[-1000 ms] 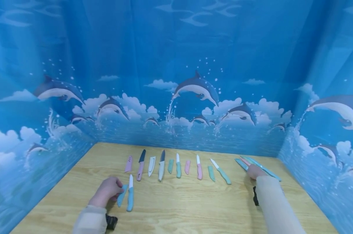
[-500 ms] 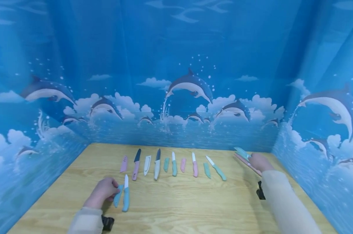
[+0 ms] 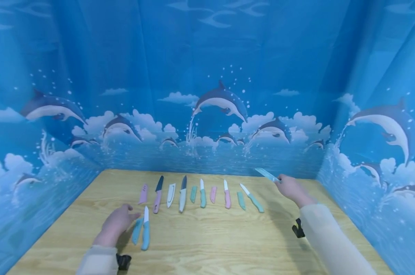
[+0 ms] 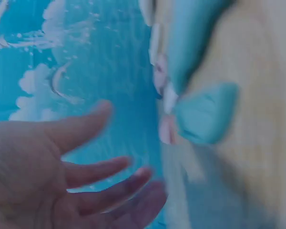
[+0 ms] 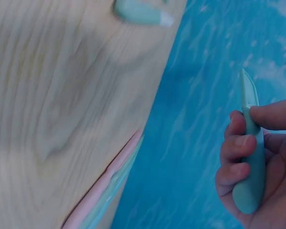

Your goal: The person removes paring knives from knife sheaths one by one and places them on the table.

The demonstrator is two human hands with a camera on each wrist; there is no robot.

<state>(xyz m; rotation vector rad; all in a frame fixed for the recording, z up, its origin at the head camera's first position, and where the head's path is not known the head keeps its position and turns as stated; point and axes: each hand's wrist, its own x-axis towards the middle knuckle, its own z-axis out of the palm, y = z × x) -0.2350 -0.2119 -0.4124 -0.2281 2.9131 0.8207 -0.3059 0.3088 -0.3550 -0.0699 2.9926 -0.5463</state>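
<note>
The right hand (image 3: 289, 188) is gripping a teal knife (image 3: 266, 175) above the wooden table (image 3: 207, 244), fingers curled round its handle. The left hand (image 3: 116, 224) is hovering with fingers spread, just beside a blue sheath (image 3: 136, 231) and blue knife (image 3: 146, 229).

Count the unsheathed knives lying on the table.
6. Back row, left to right: dark-bladed pink knife, dark-bladed grey knife, teal knife, white-bladed pink knife, slanted teal knife. In front: blue knife beside the left hand. The right arm may hide more.
</note>
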